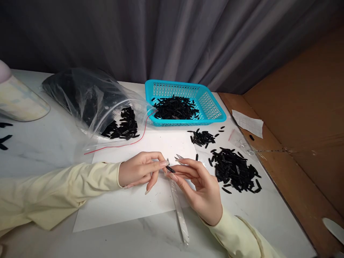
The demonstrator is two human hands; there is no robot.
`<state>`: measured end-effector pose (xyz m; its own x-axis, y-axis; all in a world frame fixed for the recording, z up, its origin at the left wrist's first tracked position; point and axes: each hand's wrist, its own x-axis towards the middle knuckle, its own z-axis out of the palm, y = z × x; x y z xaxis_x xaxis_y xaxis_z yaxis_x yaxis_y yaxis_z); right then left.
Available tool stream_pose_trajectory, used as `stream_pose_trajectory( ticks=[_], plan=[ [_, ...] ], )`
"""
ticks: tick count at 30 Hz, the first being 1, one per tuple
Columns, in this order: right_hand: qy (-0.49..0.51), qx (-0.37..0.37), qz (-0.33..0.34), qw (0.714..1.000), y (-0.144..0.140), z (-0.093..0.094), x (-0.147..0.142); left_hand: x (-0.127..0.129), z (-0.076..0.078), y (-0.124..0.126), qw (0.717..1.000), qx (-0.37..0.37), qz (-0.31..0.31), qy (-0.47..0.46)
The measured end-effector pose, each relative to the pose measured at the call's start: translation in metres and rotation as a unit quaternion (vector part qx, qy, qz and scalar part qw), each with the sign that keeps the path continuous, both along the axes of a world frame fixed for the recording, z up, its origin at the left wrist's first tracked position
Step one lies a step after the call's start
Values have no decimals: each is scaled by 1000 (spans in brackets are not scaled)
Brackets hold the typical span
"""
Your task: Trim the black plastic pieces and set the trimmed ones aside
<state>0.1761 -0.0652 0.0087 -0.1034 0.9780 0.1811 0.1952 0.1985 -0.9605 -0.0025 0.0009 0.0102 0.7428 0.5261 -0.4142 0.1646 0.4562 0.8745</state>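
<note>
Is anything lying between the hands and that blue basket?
Only the bare white sheet lies between the hands, left hand and right hand, holding a small black piece, and the blue basket. Nothing visible blocks the way.

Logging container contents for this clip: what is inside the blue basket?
The blue basket holds a loose heap of small black elongated pieces, piled toward its left and middle. Bare mesh floor shows at the right. Whatever lies beneath the heap is covered.

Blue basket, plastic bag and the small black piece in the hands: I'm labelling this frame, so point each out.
blue basket (215, 107), head view, right wall.
plastic bag (88, 96), head view, middle.
small black piece (170, 169), head view, middle, between both hands' fingertips.
</note>
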Motion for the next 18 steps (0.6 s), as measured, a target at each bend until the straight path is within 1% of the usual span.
stream_pose_trajectory(
  ticks=[7,18],
  plan=[
    [-21,18,-22,999,-1,-2,1,0,-1,0,1000,6,-3,-12],
    [-53,31,-31,998,0,-1,2,-1,2,0,1000,8,-8,-5]
  ],
)
